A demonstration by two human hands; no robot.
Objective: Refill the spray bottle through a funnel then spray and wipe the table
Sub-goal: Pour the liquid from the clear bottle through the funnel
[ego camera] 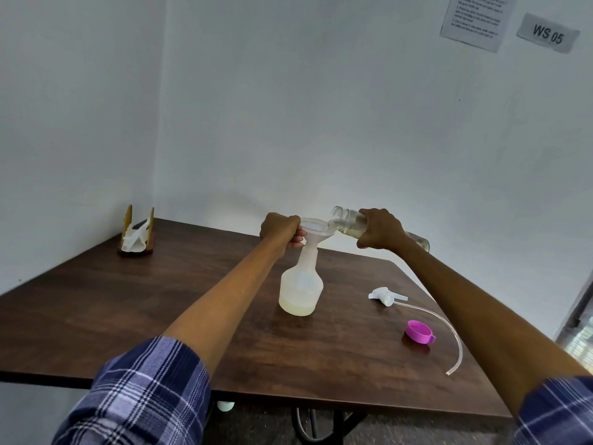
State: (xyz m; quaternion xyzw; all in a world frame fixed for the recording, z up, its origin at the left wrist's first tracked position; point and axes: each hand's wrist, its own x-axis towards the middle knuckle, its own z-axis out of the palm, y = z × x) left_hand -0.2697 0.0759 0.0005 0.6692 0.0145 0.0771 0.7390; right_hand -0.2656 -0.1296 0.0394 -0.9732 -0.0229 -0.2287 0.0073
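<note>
A translucent white spray bottle (pixel 301 289) stands upright near the middle of the dark wooden table (pixel 160 300), with a little pale yellowish liquid at its bottom. A clear funnel (pixel 316 231) sits in its neck. My left hand (pixel 282 231) grips the funnel's rim and the bottle neck. My right hand (pixel 380 229) holds a clear glass bottle (pixel 348 220) tipped almost level, its open mouth over the funnel. Pale liquid lies along the glass bottle's lower side. The white spray head (pixel 385 295) with its long clear tube (pixel 449 329) lies on the table to the right.
A purple cap (pixel 418 331) rests near the table's right edge beside the tube. A wooden napkin holder with white tissues (pixel 137 234) stands at the back left corner. White walls close the table in behind and left; paper notices (pixel 475 20) hang upper right.
</note>
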